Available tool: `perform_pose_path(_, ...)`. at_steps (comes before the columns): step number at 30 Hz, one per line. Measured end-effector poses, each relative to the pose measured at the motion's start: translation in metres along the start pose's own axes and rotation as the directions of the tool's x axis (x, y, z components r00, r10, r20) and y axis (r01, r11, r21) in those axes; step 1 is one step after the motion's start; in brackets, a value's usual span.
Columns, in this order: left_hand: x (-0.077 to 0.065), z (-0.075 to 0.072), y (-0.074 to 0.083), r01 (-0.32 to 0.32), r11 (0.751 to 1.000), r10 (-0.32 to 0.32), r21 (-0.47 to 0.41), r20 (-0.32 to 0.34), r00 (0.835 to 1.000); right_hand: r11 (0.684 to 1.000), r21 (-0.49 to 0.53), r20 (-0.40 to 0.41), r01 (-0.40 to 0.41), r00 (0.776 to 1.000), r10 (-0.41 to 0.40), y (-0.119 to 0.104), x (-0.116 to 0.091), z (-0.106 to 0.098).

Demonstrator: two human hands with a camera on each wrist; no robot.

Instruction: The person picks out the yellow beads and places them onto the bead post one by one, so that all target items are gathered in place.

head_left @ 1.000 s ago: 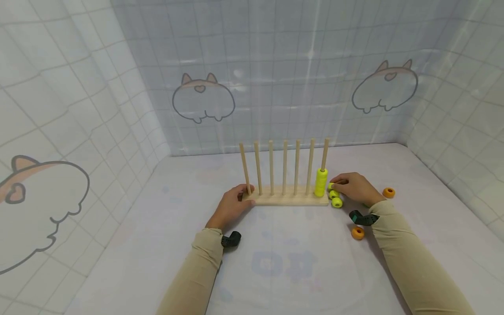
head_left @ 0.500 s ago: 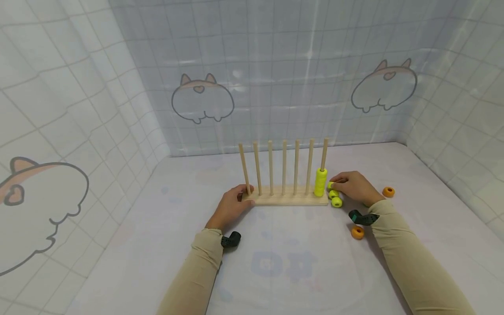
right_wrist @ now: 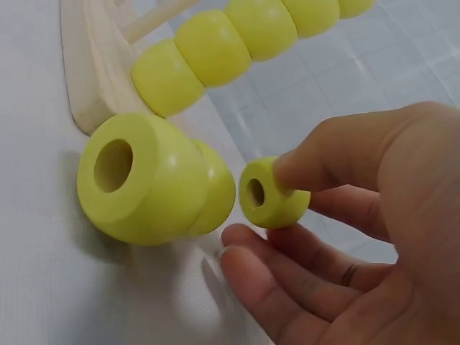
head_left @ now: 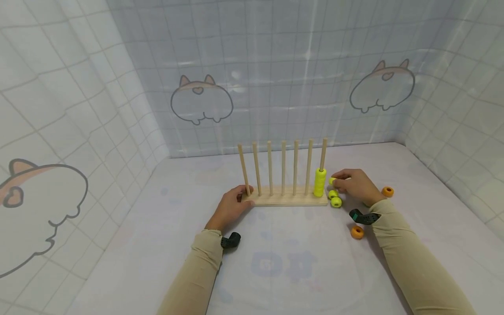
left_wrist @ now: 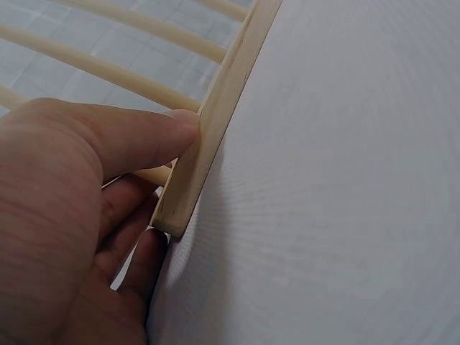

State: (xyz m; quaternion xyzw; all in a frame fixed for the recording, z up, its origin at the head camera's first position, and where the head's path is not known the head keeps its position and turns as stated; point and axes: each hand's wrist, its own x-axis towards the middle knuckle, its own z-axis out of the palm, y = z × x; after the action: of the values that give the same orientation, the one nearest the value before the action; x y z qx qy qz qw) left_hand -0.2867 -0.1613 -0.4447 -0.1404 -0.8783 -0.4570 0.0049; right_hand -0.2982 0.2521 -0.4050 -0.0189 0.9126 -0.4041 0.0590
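Observation:
A wooden peg rack [head_left: 289, 201] with a row of upright pegs stands mid-table. My left hand [head_left: 230, 208] grips its left end; in the left wrist view the thumb presses the front edge of the base [left_wrist: 208, 136] and the fingers lie behind. Stacked yellow beads [head_left: 320, 183] fill the lower part of the rightmost peg. Just right of the rack, my right hand [head_left: 356, 186] pinches one yellow bead [right_wrist: 269, 192] between thumb and fingers, its hole showing. Two more yellow beads [right_wrist: 136, 183] lie together on the table beside the base's right end.
An orange bead [head_left: 357, 232] lies in front of the right wrist, and a second orange bead [head_left: 387, 191] lies beyond the right hand. White cloth [head_left: 283, 271] covers the table. A grid-patterned curtain [head_left: 291, 87] hangs behind and along both sides.
My right hand has risen slightly with the pinched yellow bead, which now sits apart from the two beads on the table. The left hand keeps its grip on the rack.

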Motion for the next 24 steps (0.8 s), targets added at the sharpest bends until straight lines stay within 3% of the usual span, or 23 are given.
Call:
perform_pose_path(5, 0.0008, -0.0001, -0.0006, 0.007, 1.000, -0.007, 0.007, -0.003, 1.000, 0.988, 0.154, -0.013, -0.013, 1.000, 0.015, -0.0020, -0.0007, -0.0028)
perform_pose_path(13, -0.0007, 0.0001, 0.0015, 0.000, 1.000, 0.000, 0.008, -0.007, 1.000, 0.936, 0.351, -0.054, 0.025, 0.999, -0.006, -0.0033, -0.0040, -0.0057)
perform_pose_path(18, -0.0012, 0.0003, 0.0020, 0.009, 1.000, -0.009, 0.009, -0.006, 1.000, 0.912, 0.408, -0.083, 0.031, 0.997, 0.003, -0.0028, -0.0036, -0.0059)
perform_pose_path(24, -0.0009, 0.0008, 0.0006, 0.016, 1.000, -0.016, -0.007, -0.003, 1.000, 0.878, 0.470, -0.102, 0.093, 0.994, -0.051, -0.0056, -0.0055, -0.0071)
